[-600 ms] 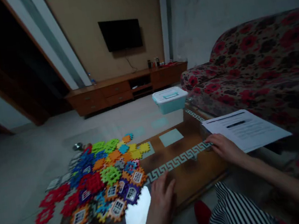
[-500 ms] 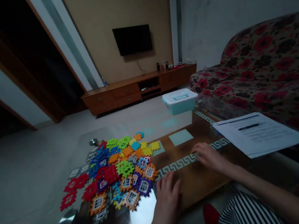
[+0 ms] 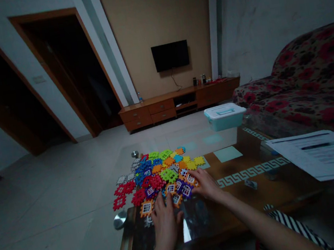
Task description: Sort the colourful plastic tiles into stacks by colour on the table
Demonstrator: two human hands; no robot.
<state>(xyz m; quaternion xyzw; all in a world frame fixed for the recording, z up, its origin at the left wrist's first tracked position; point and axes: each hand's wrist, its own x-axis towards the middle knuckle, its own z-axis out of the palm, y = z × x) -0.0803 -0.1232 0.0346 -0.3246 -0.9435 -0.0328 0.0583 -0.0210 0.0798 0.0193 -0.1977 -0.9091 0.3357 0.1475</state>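
A pile of colourful plastic interlocking tiles (image 3: 156, 181) lies spread over the left part of the glass-topped coffee table (image 3: 216, 213). My left hand (image 3: 165, 216) is at the pile's near edge, fingers apart, touching or just over an orange window tile (image 3: 176, 199). At the right edge of the pile is my right hand (image 3: 205, 183), its fingers spread beside a purple window tile (image 3: 186, 189) and another orange window tile (image 3: 190, 178). Neither hand has a tile lifted. Red tiles (image 3: 123, 193) and yellow tiles (image 3: 199, 160) lie at the outer edges.
A teal box with a white lid (image 3: 224, 110) stands at the table's far right end. Printed paper (image 3: 321, 161) with a dark pen (image 3: 315, 146) on it lies at the right. Beyond are a flowered sofa (image 3: 310, 80), a low wooden cabinet (image 3: 165, 110) and a wall television (image 3: 170, 56).
My view has turned left. My right hand has moved left from the bare tabletop to the tiles, and my left hand has shifted left onto the pile's near edge.
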